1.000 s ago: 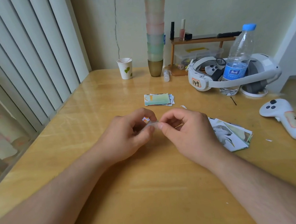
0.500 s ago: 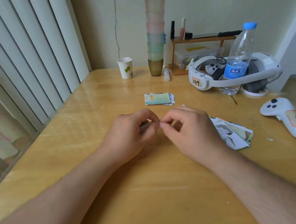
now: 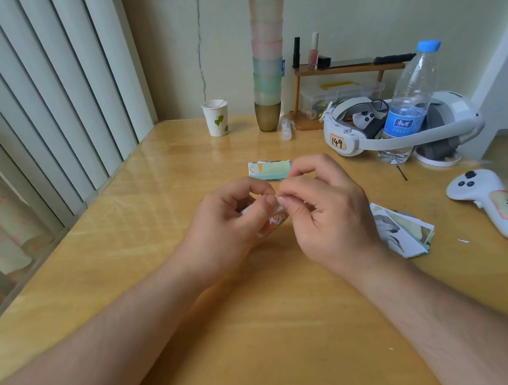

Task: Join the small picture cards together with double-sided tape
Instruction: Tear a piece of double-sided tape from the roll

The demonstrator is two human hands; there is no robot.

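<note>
Here the left hand (image 3: 231, 225) pinches a small picture card (image 3: 272, 221) above the table (image 3: 260, 331), its long axis slanting toward the right hand (image 3: 326, 213), whose fingertips nip its upper edge.

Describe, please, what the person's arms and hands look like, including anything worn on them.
Both forearms are bare up to the frame edge, with no sleeves in view. The left hand and right hand wear no gloves, rings, watch or bracelet that can be seen. Fingernails look short and unpainted.
</note>
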